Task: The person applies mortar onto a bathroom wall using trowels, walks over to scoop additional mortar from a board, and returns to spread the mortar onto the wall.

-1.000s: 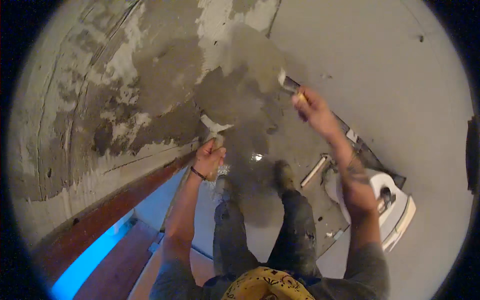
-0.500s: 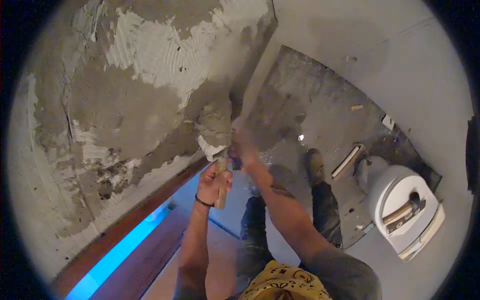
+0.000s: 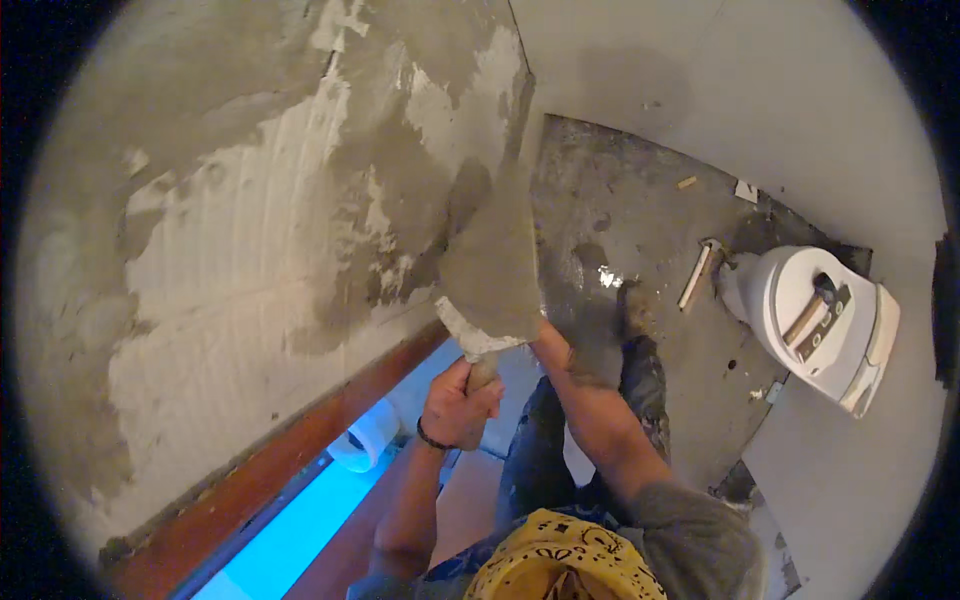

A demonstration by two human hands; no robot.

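My left hand, a dark band at its wrist, is closed around the handle of a wide trowel. Grey mortar coats the trowel's broad blade, with a pale crust along the end by the handle. The blade is held up beside the plastered wall, where smooth grey patches meet paler ridged ones. Whether it touches the wall I cannot tell. From the lower right my right forearm reaches up to the far side of the blade, which hides my right hand and its fingers.
A white toilet stands at the right, a hammer and a flat metal bar lying on it. A pale stick is beside it on the dirty floor. Below the wall runs a reddish-brown ledge, with a blue-lit strip under it.
My view has shifted along the wall, showing more of the ridged patch. The trowel now presents its broad, mortar-covered face, and my right hand has gone from a blur beside it to behind it.
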